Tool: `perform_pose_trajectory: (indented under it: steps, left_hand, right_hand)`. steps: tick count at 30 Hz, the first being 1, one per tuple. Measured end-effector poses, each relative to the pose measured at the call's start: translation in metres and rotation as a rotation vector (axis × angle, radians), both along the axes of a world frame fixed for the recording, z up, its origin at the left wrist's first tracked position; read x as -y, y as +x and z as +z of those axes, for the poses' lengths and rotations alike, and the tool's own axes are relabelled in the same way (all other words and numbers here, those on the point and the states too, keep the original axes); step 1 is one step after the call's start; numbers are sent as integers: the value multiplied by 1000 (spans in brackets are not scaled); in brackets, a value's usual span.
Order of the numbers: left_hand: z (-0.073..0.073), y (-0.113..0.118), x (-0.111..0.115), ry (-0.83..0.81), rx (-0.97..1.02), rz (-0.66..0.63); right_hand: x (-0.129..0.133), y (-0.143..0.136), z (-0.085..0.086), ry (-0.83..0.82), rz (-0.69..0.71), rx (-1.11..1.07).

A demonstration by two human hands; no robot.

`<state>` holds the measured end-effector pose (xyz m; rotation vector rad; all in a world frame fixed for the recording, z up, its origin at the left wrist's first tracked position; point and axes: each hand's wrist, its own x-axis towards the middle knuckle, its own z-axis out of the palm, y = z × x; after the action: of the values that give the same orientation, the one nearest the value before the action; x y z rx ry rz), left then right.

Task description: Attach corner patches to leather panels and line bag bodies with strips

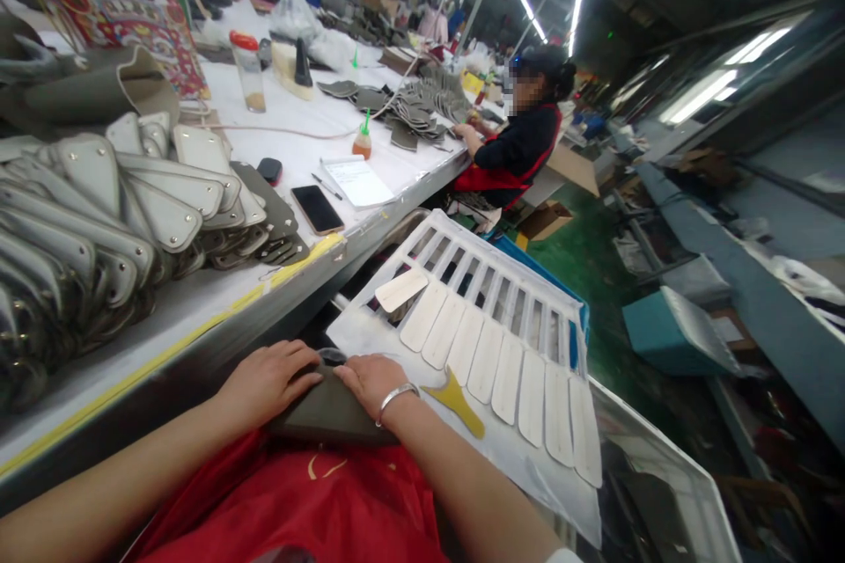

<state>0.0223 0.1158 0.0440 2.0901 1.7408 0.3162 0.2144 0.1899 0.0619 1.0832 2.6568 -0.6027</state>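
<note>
A dark grey-green piece of sheet material point(330, 412) rests over my lap against a red apron point(310, 506). My left hand point(274, 380) is closed on its upper left edge, fingers bent over it. My right hand point(375, 385), with a silver bangle at the wrist, grips the upper right edge, its thumb toward the left hand. Parts of both hands' fingertips are hidden behind the piece. Right of my hands, a white slotted rack point(432, 233) carries a row of pale rounded strips point(485, 361). A yellow forked flat tool point(457, 402) lies below the strips.
Stacked pale riveted pieces point(151, 202) cover the table's left. Beyond them are a phone point(318, 209), a notepad point(358, 182), a glue bottle point(363, 141) and a red-lidded jar point(248, 75). A co-worker point(521, 132) sits farther along the table. A blue-green bin point(677, 330) stands right.
</note>
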Motion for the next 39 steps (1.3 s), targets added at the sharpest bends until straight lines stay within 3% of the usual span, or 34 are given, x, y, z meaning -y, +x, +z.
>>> perform_pose_trajectory:
  steps: [3,7,9,11,16,19,21,26,29,31,35,39]
  left_hand:
    - [2,1,-1,-36,67,23]
    - [7,-1,-4,-92,162,28]
    - [9,-6,-6,-139,234,16]
    - [10,-13,-10,-196,302,-3]
    - [10,-30,-20,-292,305,-49]
    - [14,-35,-20,-335,293,-65]
    - [16,-38,-17,-372,305,-57]
    - [21,-44,-11,-424,284,0]
    - [28,-48,-8,-484,312,-46]
    - [31,-51,-5,-505,363,-57]
    - [30,-52,0,-468,400,38]
    - [26,-46,6,-403,401,88]
  right_hand:
    - [-2,23,12,-15,-11,24]
    - [-11,62,24,-153,-89,76]
    - [-16,67,25,-203,-98,78]
    - [-20,56,24,-232,-78,86]
    - [-20,-5,24,-305,39,143]
    - [-15,-15,26,-330,49,144]
    - [-13,2,27,-333,6,125]
    - [-11,82,25,-367,-238,61]
    - [-11,106,21,-389,-295,38]
    - [-11,105,15,-415,-305,23]
    - [-8,80,2,-472,-289,-6]
    - [-2,50,11,-487,-298,-15]
